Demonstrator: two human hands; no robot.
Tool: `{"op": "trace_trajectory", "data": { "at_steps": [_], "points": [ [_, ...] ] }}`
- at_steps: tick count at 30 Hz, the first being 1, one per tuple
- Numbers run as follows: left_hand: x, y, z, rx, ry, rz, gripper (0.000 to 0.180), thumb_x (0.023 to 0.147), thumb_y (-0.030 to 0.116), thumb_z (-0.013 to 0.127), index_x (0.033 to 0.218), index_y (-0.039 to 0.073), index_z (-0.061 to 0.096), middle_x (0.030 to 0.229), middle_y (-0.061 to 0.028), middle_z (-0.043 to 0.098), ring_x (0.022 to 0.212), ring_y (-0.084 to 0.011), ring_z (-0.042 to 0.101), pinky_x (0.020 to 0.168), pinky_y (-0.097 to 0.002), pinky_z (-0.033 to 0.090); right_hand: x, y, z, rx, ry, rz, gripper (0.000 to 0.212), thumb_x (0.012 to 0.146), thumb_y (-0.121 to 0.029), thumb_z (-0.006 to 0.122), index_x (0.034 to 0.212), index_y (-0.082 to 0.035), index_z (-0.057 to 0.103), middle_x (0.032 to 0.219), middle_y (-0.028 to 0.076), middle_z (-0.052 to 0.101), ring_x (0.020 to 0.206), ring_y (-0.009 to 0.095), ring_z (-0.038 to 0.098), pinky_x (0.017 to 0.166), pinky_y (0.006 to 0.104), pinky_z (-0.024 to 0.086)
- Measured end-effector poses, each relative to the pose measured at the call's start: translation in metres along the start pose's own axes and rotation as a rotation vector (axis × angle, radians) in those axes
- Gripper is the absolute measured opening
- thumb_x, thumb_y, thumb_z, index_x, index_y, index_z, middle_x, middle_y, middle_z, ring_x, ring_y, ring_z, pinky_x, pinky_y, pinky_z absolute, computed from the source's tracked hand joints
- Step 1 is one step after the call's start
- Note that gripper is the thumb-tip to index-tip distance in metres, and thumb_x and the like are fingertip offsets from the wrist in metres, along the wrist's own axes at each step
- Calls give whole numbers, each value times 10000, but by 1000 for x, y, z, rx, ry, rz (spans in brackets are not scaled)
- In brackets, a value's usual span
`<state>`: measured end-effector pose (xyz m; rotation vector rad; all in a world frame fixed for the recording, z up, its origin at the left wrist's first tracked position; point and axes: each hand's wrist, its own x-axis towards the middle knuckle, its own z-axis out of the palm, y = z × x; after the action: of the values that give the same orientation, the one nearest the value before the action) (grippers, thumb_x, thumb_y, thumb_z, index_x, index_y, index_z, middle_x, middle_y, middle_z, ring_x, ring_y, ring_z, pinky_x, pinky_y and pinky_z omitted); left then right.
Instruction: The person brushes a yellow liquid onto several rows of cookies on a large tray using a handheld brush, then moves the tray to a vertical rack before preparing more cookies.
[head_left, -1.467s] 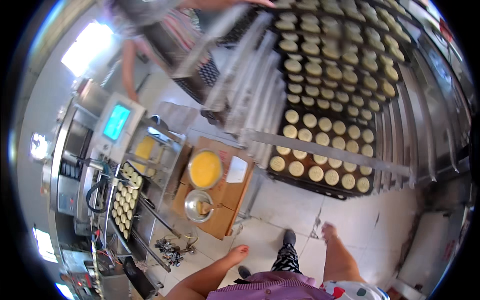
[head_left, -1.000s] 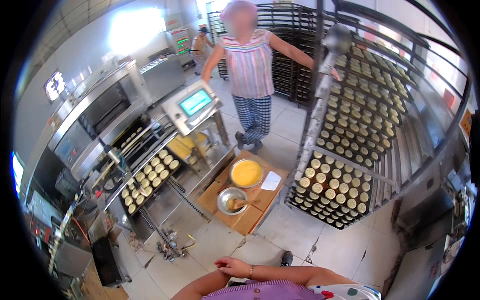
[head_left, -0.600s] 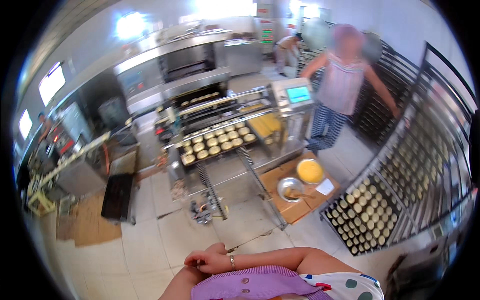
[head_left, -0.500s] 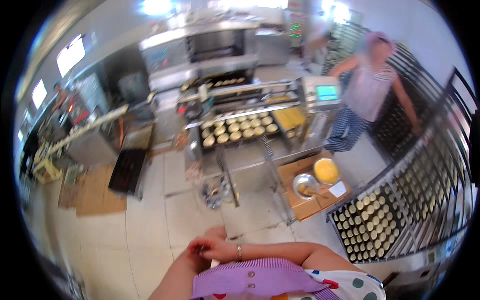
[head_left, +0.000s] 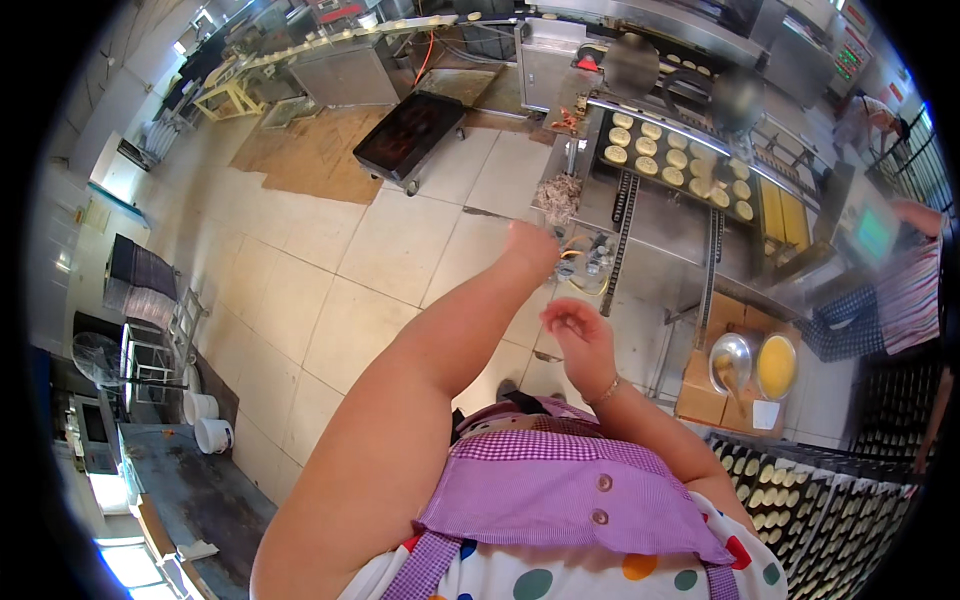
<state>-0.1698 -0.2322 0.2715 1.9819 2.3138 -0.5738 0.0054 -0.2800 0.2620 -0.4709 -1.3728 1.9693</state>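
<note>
Head view, from the left: a flat black tray trolley (head_left: 410,133) stands on pale square floor tiles (head_left: 330,290). The left hand (head_left: 532,248) stretches forward empty, fingers curled into a loose fist, just short of the steel conveyor machine (head_left: 640,215). The right hand (head_left: 578,335), with a thin bracelet, hangs lower with fingers slackly bent, grasping nothing. On the machine sits a dark tray of round pale dough pieces (head_left: 680,165). Farther right, a shiny metal bowl (head_left: 730,355) touches a round tub of yellow batter (head_left: 777,366).
</note>
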Motion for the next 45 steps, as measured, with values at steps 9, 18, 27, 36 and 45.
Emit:
{"op": "trace_trajectory", "data": {
  "at_steps": [9, 18, 27, 36, 45],
  "points": [
    [-5, 38, 92, 21, -14, 338, 160, 799, 160, 521, 864, 134, 666, 874, -54, 645, 878, -204, 618, 747, -429, 432, 74, -13, 113, -206, -528, -276, 292, 874, -61, 493, 1166, -67, 480, 1113, 65, 502, 990, 155, 492, 849, 306, 404],
    [-63, -154, 195, -543, -333, 3, 342, 774, 213, 535, 1097, 105, 568, 1115, -114, 571, 1033, -280, 553, 838, -391, 458, 174, 211, 62, -885, -106, -52, 308, 814, -205, 574, 1076, -47, 540, 1143, 164, 517, 1071, 312, 483, 948, 387, 369],
    [-214, -377, 437, -676, -830, -375, 462, 736, 247, 589, 1140, 26, 549, 1114, -196, 569, 1053, -310, 552, 884, -379, 464, 268, 221, -8, -1159, 329, 297, 498, 771, -237, 597, 1198, -26, 448, 1219, 214, 459, 1132, 371, 433, 962, 409, 368],
    [-10, -407, 330, -945, -365, -382, 413, 750, 221, 587, 1110, 23, 556, 1125, -181, 562, 955, -289, 596, 847, -365, 472, 368, 196, -50, -1400, 460, 605, 634, 783, -273, 578, 1351, -161, 320, 1407, 175, 227, 1278, 367, 257, 1051, 431, 264],
    [126, -440, 196, -961, -258, -232, 350, 783, 203, 585, 1108, 74, 562, 1156, -174, 506, 871, -257, 608, 808, -345, 484, 397, 240, -89, -1491, 116, 765, 337, 776, -216, 553, 1113, -219, 541, 1245, 237, 368, 1108, 447, 428, 899, 472, 406]
  ]
}}
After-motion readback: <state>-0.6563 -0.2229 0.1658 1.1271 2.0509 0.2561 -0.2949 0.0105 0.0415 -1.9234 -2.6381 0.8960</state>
